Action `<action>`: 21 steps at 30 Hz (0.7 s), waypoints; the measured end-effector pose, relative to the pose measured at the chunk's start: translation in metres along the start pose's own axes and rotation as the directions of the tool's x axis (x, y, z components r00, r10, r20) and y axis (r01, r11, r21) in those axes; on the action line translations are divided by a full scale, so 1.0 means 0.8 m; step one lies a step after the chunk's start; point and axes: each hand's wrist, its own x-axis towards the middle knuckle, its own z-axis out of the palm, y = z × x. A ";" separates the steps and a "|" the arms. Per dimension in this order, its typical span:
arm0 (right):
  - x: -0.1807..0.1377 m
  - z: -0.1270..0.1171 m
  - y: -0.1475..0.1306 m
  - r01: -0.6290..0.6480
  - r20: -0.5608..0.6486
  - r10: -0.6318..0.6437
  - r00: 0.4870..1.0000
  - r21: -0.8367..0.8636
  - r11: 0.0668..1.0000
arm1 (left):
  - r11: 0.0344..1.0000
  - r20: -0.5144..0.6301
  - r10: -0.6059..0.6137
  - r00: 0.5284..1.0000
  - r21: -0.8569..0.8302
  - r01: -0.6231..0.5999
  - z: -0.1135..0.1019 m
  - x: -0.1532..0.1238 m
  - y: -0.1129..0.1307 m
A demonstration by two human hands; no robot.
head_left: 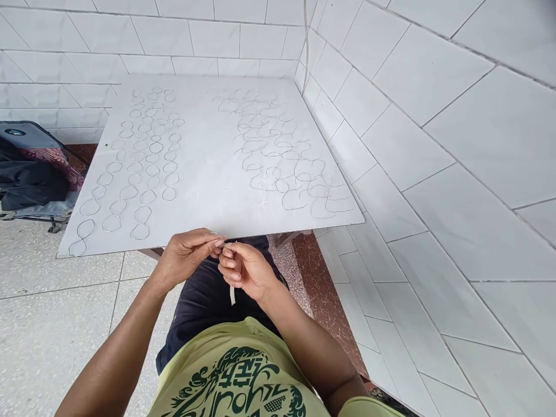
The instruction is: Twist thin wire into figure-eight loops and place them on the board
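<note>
My left hand (191, 252) and my right hand (245, 267) meet just off the table's near edge, above my lap. Both are closed in a pinch on a thin wire (216, 234), of which only a short bit shows between the fingertips. On the left half of the white tabletop (204, 179) lie rows of wire figure-eights (141, 223). Several loose, curved wires (297, 200) lie tangled over its right half. A pale drawstring (232, 295) hangs below my right hand from my dark trousers.
White tiled walls rise behind the table and along its right side. A folding chair (39, 197) with dark cloth on it stands at the left. A thin cable (306, 46) runs down the wall corner. Speckled floor (65, 313) shows below left.
</note>
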 end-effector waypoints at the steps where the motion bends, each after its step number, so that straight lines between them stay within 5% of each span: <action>1: 0.001 -0.005 0.001 0.006 -0.027 -0.009 1.000 -0.114 0.993 | 1.000 -0.004 -0.009 1.000 0.025 0.009 -0.001 -0.002 -0.002; 6: -0.002 -0.018 -0.008 0.159 -0.151 -0.342 0.928 -0.670 0.726 | 0.923 -0.032 0.026 0.999 0.385 -0.012 -0.002 -0.014 0.001; 9: -0.011 -0.011 -0.020 0.218 -0.054 -0.489 0.871 -0.849 0.482 | 0.819 -0.025 0.097 0.995 0.570 -0.066 0.001 -0.016 0.007; 11: -0.015 -0.005 -0.024 0.198 0.038 -0.554 0.832 -0.953 0.231 | 0.789 -0.033 0.125 0.992 0.609 -0.080 0.005 -0.017 0.007; 14: -0.012 0.001 -0.021 0.084 0.145 -0.612 0.777 -0.988 -0.128 | 0.850 -0.070 0.070 0.995 0.526 -0.022 0.014 -0.019 0.001; 16: -0.006 0.001 -0.015 0.013 0.173 -0.628 0.758 -0.968 -0.252 | 0.926 -0.107 -0.035 0.994 0.369 0.073 0.020 -0.022 -0.006; 21: 0.006 -0.001 -0.003 -0.030 0.150 -0.646 0.748 -0.966 -0.259 | 0.966 -0.114 -0.252 0.961 -0.083 0.244 0.030 -0.029 -0.019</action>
